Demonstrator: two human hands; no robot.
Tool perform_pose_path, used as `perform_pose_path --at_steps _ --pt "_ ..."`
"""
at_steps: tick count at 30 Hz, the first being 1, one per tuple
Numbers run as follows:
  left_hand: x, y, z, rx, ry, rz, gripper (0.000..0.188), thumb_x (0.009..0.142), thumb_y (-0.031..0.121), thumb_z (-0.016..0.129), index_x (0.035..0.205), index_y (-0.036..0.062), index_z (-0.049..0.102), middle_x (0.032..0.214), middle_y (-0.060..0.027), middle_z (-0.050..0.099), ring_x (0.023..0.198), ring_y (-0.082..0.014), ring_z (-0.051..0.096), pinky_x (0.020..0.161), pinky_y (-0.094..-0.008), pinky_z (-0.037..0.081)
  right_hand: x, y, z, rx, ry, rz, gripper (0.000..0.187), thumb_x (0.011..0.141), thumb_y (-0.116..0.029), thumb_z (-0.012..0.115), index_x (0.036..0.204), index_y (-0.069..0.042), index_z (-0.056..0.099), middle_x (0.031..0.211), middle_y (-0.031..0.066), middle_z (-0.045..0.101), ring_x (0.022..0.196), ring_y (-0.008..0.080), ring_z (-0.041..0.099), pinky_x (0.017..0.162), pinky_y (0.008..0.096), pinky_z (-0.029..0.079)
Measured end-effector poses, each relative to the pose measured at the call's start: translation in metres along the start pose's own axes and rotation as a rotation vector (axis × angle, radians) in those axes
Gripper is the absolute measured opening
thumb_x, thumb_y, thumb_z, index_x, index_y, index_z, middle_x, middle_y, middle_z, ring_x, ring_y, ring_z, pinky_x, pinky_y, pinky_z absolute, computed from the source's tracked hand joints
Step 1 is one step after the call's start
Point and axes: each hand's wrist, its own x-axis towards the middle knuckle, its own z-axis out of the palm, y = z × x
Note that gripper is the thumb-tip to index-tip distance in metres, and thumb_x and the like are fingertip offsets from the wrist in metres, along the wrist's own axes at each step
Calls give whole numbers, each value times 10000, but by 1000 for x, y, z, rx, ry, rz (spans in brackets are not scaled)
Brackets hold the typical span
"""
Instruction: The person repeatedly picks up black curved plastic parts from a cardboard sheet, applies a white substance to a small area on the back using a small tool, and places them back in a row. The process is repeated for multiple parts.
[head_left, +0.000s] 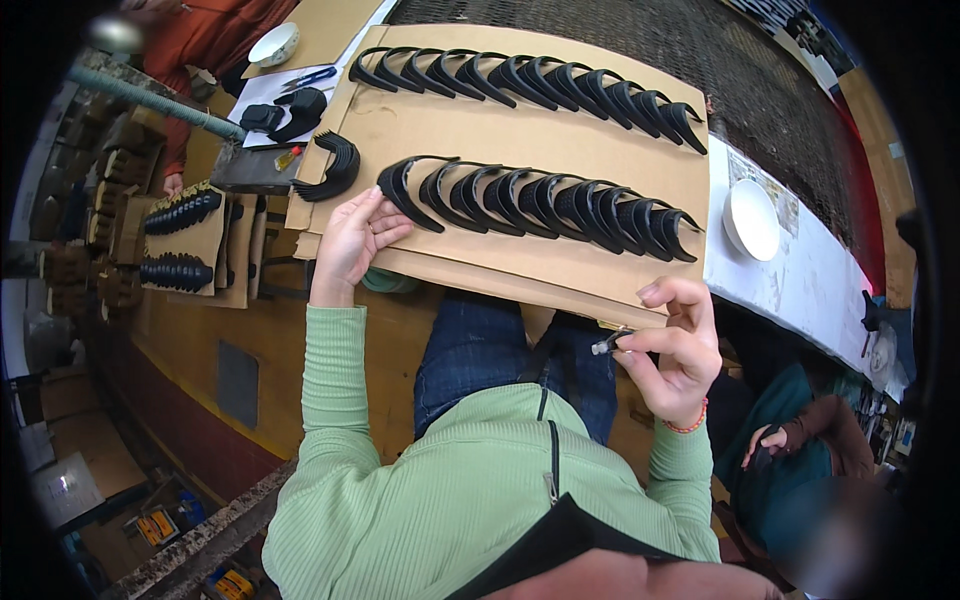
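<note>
On a cardboard sheet [400, 125] two rows of black curved strips stand side by side, each strip bent like an arch. My left hand [358, 235] is at the left end of the near row, its fingers closed on the edge of the outermost black curved strip [402, 200]. At the cardboard's near right edge my right hand [680, 355] pinches a small dark object with a clear, shiny tip [604, 346]; its kind cannot be made out. The far row of curved strips [510, 78] runs along the back edge, untouched.
A nested stack of black curved strips [330, 168] sits at the cardboard's left edge. A white bowl [750, 220] stands on the right, a patterned bowl [274, 45] with blue snips [310, 80] at upper left. Co-workers are at upper left and lower right [800, 450].
</note>
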Motion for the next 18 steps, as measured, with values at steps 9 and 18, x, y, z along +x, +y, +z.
perform_pose_path --at_steps 9,18 --pt "-5 5 12 463 320 135 290 946 181 551 1124 -41 600 743 -87 658 582 -114 622 506 -238 524 0 6 -14 -14 78 76 186 622 22 745 795 -21 695 1040 153 498 951 248 520 841 352 436" --pt "6 49 -11 1325 431 814 630 681 159 783 1247 18 544 968 -158 654 926 -306 630 840 -385 477 1 70 -114 -333 517 245 81 826 -13 662 871 42 624 1065 110 550 986 166 537 830 261 442"
